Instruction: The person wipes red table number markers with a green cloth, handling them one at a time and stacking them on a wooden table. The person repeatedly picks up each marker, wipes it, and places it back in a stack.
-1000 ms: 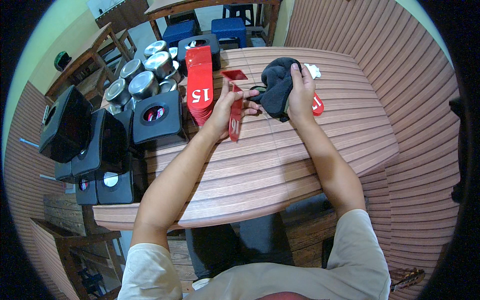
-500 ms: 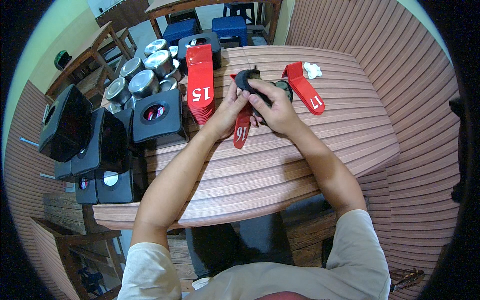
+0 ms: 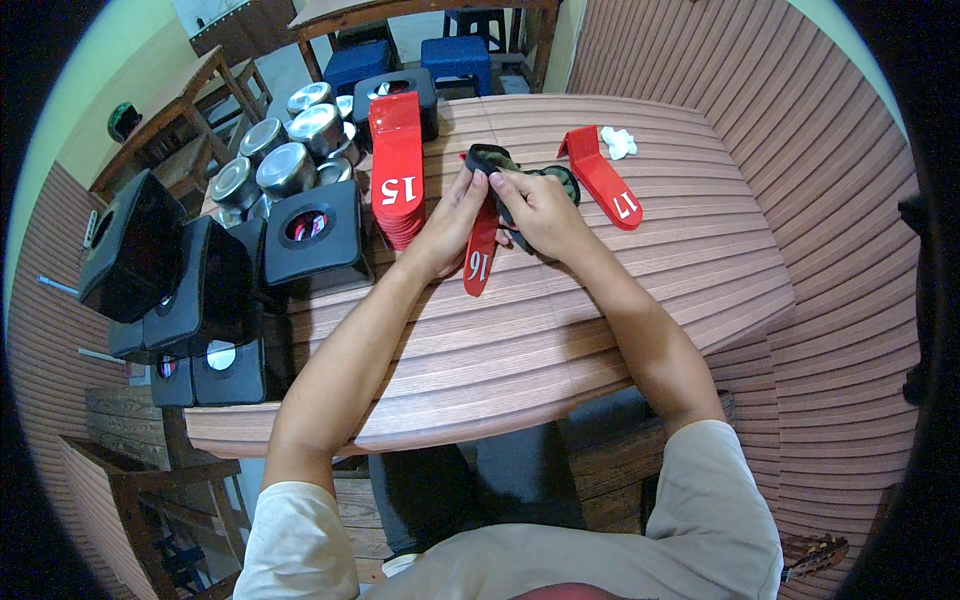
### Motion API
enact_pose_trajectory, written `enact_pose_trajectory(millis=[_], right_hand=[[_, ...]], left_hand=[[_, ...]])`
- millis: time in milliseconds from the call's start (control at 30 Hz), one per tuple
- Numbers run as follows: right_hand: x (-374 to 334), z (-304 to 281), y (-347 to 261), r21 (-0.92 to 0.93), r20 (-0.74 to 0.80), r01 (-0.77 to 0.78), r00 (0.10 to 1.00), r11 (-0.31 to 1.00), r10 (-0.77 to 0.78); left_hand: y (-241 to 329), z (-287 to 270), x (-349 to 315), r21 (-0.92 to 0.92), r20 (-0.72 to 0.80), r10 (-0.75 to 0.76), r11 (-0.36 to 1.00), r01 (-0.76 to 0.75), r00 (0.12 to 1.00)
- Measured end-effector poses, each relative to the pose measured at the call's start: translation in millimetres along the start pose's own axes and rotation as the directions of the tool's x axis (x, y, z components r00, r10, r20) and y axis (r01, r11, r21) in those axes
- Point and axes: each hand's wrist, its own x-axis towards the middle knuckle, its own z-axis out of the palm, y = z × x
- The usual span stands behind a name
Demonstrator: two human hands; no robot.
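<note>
Above the table, my left hand (image 3: 449, 226) and my right hand (image 3: 546, 213) come together, thumbs close to each other. Both pinch a dark camouflage cloth piece (image 3: 488, 157) with a black band that curves up in a loop. More of that cloth shows beyond my right hand, its full shape hidden by my fingers. Between my hands a red table-number sign (image 3: 479, 264) slants down toward me; its upper part is covered, and I cannot tell whether it is held or lies on the table.
Left of my hands stands a stack of bent red signs (image 3: 398, 160). Another red sign (image 3: 603, 185) and a crumpled white tissue (image 3: 619, 142) lie at the right. Several metal tins (image 3: 286, 167) and black tissue boxes (image 3: 317, 240) crowd the wooden table's (image 3: 480, 370) left side.
My right fingers have drawn back from over the band and closed down beside my left thumb. The loop has turned, with its camouflage side now showing.
</note>
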Motion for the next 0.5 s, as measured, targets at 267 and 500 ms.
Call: enact_pose_trajectory(millis=[267, 500], right_hand=[[3.8, -11.8, 14.2, -0.146, -0.102, 0.051, 0.993, 0.988, -0.066], [5.0, -10.5, 26.0, -0.013, -0.378, 0.012, 0.926, 1.0, -0.016]], left_hand=[[0.9, 4.2, -0.2, -0.038, -0.002, -0.008, 0.999, 0.008, 1.0], [-1.5, 0.0, 3.6, -0.034, -0.017, -0.007, 0.999, 0.006, 1.0]])
